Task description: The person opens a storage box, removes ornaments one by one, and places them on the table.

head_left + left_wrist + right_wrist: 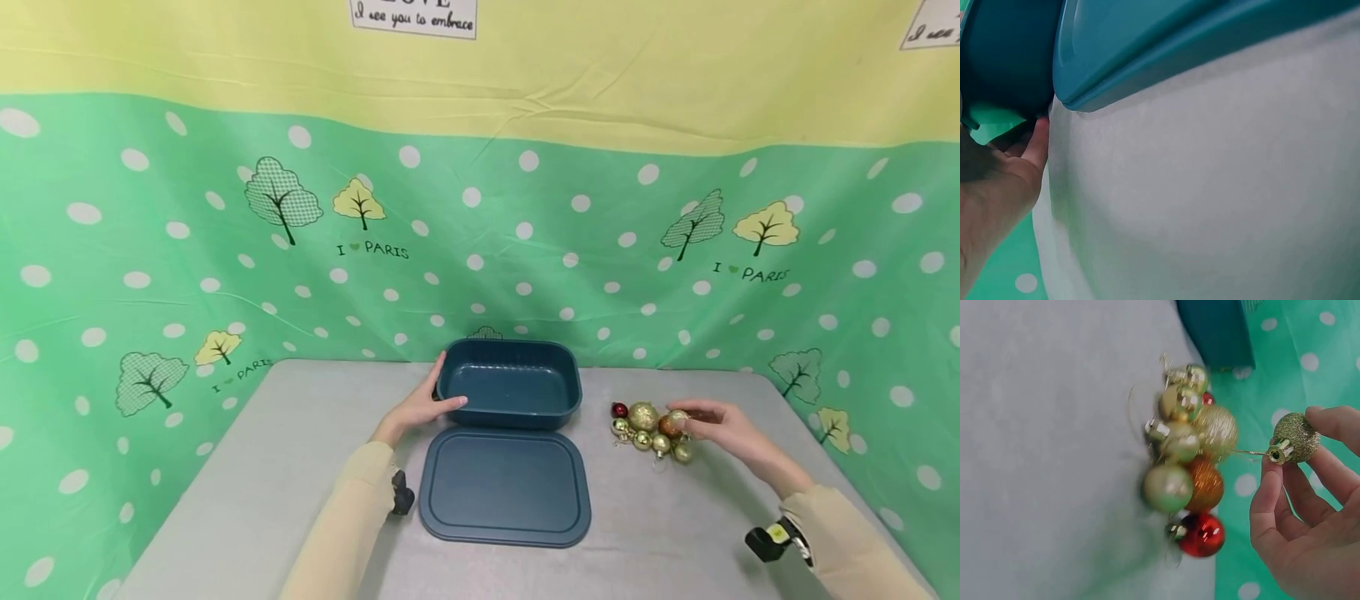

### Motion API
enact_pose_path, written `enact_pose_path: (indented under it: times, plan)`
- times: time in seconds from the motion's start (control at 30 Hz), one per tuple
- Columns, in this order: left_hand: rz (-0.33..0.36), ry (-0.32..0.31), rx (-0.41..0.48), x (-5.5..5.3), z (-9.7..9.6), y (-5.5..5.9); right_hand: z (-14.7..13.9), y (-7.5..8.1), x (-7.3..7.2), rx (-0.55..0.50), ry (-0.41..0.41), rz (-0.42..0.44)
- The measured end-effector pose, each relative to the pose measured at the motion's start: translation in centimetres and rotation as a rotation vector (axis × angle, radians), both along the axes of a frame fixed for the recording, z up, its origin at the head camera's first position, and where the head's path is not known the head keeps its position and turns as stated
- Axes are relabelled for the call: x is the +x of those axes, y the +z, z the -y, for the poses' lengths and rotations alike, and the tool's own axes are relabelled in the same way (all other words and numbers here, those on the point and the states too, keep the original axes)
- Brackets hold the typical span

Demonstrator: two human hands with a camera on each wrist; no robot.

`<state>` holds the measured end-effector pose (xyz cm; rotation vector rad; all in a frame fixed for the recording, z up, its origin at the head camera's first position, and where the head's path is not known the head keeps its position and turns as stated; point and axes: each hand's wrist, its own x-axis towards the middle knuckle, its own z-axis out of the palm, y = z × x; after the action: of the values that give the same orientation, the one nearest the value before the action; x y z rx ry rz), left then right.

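My left hand [420, 405] holds the left end of a dark blue rectangular box [510, 417], its thumb at the front rim and its fingers along the side wall. The same hand [1004, 181] appears in the left wrist view, its fingertips partly hidden by the box. On the right, my right hand [723, 429] pinches a small gold glitter Christmas bauble [1297, 439] between thumb and fingers, above the table. Beside it lies a cluster of baubles: a large gold glitter one [642, 416], an orange one [1204, 483], red ones [1202, 534] and several small shiny gold ones [1169, 487].
A flat dark blue lid [506, 487] lies on the grey table [660, 533] in front of the box. Behind the table hangs a green and yellow cloth [480, 225] with white dots and trees. Dark wrist devices [768, 542] sit at both sleeves.
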<state>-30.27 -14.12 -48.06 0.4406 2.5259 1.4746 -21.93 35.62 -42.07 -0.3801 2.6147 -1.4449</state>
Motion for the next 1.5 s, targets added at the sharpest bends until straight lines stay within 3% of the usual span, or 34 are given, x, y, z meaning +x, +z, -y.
enact_pose_path:
  times: [0.43,0.7,0.8,1.03,1.3,1.43,1.5]
  plan:
    - [0.009,-0.005,-0.004,0.0,0.1,-0.2,-3.4,-2.9,0.4,0.046,-0.079,0.013]
    - [0.0,-0.017,0.017,-0.2,0.2,-0.4,-4.2,-3.9,0.5,0.051,-0.071,0.04]
    - [0.017,-0.028,0.041,0.1,0.2,0.1,-4.2,-4.2,0.5,0.057,-0.062,0.034]
    - [0.049,-0.061,0.031,1.7,0.0,2.9,-4.1,-4.6,0.5,0.088,-0.07,0.036]
    - [0.054,-0.064,0.04,2.0,-0.1,3.4,-3.8,-4.7,0.5,0.099,-0.081,0.003]
    - [0.05,-0.06,0.051,1.7,-0.1,3.1,-3.9,-4.9,0.5,0.104,-0.074,-0.026]
    - [0.046,-0.048,0.064,1.2,0.0,2.3,-4.0,-5.0,0.5,0.102,-0.079,-0.036]
